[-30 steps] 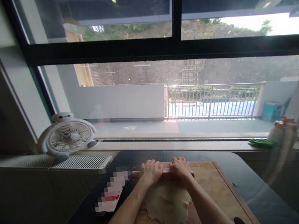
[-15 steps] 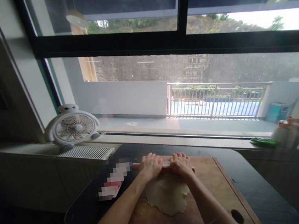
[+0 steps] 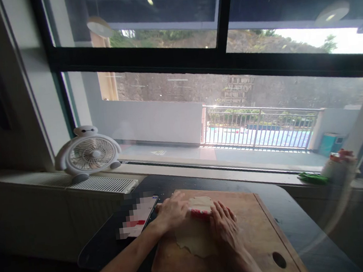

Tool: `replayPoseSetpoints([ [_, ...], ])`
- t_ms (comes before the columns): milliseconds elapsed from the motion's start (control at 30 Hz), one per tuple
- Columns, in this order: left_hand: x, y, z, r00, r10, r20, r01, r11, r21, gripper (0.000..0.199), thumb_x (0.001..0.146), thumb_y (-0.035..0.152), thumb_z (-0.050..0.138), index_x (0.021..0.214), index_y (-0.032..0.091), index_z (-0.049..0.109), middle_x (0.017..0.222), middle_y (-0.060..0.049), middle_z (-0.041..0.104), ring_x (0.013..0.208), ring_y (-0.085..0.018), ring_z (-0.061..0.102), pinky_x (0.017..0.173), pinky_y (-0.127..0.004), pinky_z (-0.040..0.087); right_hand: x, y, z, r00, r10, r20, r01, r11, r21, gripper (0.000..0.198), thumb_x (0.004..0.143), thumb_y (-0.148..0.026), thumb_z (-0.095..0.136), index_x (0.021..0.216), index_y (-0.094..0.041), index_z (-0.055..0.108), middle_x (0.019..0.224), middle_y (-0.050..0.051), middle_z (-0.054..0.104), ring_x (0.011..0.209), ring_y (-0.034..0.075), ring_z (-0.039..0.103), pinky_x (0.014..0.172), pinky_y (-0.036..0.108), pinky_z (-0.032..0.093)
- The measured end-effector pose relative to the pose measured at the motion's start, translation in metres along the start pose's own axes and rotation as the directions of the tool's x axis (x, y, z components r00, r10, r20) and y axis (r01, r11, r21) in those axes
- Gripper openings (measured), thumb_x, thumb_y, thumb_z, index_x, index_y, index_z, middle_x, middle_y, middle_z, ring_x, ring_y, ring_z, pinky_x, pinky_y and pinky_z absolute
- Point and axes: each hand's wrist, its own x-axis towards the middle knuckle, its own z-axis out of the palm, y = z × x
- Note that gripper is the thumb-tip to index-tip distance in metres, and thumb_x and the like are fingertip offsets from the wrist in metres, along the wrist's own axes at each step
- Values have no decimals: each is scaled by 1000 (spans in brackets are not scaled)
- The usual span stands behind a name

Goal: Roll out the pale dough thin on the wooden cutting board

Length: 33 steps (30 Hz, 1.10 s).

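Observation:
A rolling pin [image 3: 200, 213] with a red patterned middle lies crosswise on a flattened, uneven-edged sheet of dough [image 3: 197, 238]. My left hand [image 3: 173, 209], somewhat blurred, holds the pin's left part. Over its right part lies my right hand [image 3: 223, 220], fingers long and bent over the pin, which hides that end. Some dough shows beyond the pin. Beneath everything is a wooden board [image 3: 250, 237] with a round hole in its near right corner.
A phone [image 3: 144, 215], its screen partly pixelated, lies left of the board on the dark table [image 3: 293, 210]. A white fan [image 3: 94, 154] stands over the radiator [image 3: 115, 184] by the window. A green cloth-like item [image 3: 314, 178] rests on the right of the sill.
Both hands and the rolling pin have come nearer to me over the dough. The pin's red middle now shows between the hands, and dough is visible beyond it. The view has shifted slightly.

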Motion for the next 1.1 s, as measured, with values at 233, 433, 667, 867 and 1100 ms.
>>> replayPoseSetpoints([
  [233, 8, -2, -1, 983, -135, -125, 147, 984, 97, 44, 93, 38, 20, 86, 22, 60, 74, -6, 65, 74, -20, 61, 77, -35, 40, -2, 15, -15, 993, -120, 7, 117, 979, 165, 29, 86, -24, 42, 111, -27, 55, 109, 2, 60, 101, 19, 49, 89, 29, 34],
  [433, 10, 18, 9, 986, -98, -134, 105, 993, 46, 35, 91, 39, 24, 98, 23, 54, 86, -6, 65, 84, -21, 62, 80, -35, 40, 12, 25, -40, 995, -79, 59, 60, 959, 278, 28, 90, -36, 39, 74, -22, 57, 81, 2, 60, 83, 16, 51, 75, 26, 34],
  [667, 15, 11, 16, 943, -314, 107, 319, 947, -30, 31, 85, 29, 35, 111, 24, 52, 96, -7, 66, 89, -23, 63, 78, -35, 44, 47, 13, -26, 983, 78, 167, -106, 981, 164, 31, 90, -33, 32, 90, -22, 61, 96, 6, 60, 92, 19, 51, 76, 30, 35],
  [867, 43, 10, 11, 887, -424, 180, 439, 897, -46, 31, 84, 31, 37, 100, 16, 58, 101, -15, 65, 88, -28, 63, 73, -39, 46, 43, 12, -20, 986, 105, 130, -120, 987, 110, 35, 89, -32, 30, 109, -22, 57, 121, 10, 52, 117, 25, 39, 94, 39, 27],
  [1100, 2, 27, 14, 934, -358, -1, 358, 934, -13, 35, 87, 25, 29, 116, 21, 49, 98, -12, 65, 94, -28, 60, 85, -43, 40, 4, 1, -20, 999, 35, 15, -35, 999, 27, 37, 92, -32, 24, 98, -26, 60, 115, 5, 57, 123, 24, 34, 98, 40, 22],
])
